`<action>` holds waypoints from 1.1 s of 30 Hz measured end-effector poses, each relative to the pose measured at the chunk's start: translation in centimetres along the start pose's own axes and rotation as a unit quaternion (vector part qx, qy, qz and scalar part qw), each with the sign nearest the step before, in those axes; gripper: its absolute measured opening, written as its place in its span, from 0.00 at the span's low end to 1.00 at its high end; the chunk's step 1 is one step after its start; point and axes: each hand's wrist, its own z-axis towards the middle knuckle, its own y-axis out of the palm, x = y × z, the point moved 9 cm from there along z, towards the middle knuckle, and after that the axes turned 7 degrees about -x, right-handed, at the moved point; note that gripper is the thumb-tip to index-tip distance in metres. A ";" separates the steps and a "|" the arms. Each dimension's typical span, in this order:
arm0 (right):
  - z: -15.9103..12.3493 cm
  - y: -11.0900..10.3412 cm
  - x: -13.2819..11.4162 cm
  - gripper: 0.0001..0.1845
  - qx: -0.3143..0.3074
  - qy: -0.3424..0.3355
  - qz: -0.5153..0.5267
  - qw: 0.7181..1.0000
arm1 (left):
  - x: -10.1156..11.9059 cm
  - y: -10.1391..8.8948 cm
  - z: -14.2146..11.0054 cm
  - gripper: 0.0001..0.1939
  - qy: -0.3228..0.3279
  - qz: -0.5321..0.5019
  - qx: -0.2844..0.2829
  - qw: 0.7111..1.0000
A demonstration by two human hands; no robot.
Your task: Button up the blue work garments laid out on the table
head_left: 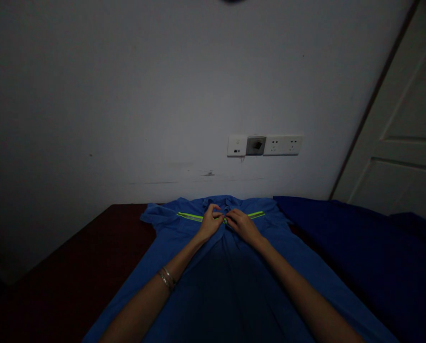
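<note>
"Blue shirt (216,267): where is it in the head view, please?"

"It lies spread on the dark red surface (91,252), directly under both hands. The neck end is near the wall (163,95), and the long axis runs straight out from this wall."

"And which hand is nearer?"

"Neither one. The left hand (212,222) and the right hand (244,226) meet at the front opening, between two parts of the yellow-green stripe (189,216). The fingers of each seem to pinch the cloth there."
</note>
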 end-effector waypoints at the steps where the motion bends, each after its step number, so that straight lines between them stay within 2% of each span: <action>1: 0.0 0.0 0.0 0.10 -0.003 0.000 -0.002 1.000 | 0.0 0.0 0.0 0.13 0.003 0.005 -0.002 1.000; 10: 0.0 0.1 -0.1 0.11 -0.019 -0.019 0.000 1.000 | 0.6 0.1 -0.4 0.11 0.028 0.062 -0.009 0.998; 18: 0.0 0.1 0.7 0.09 -0.008 0.002 0.027 1.000 | 0.0 -0.1 -0.3 0.12 0.004 0.051 0.011 0.999; 21: 0.2 -0.9 0.5 0.06 0.013 -0.005 0.028 1.000 | -0.4 -0.3 -0.2 0.12 -0.001 0.044 0.026 0.999; 24: 0.2 -3.0 0.2 0.05 0.071 0.007 0.013 0.997 | -0.7 -0.4 -0.1 0.12 0.000 0.047 0.035 0.998; 26: 0.2 -3.9 0.0 0.05 0.087 0.018 -0.008 0.996 | -0.9 -0.4 0.0 0.12 -0.001 0.046 0.036 0.998; 31: 0.4 -2.4 -1.1 0.03 0.000 -0.002 -0.112 0.994 | -0.9 -0.4 -0.1 0.13 -0.002 0.039 0.037 0.999; 33: 0.3 -1.7 -1.2 0.04 -0.016 0.002 -0.144 0.989 | -0.8 -0.3 -0.1 0.13 -0.001 0.044 0.036 0.998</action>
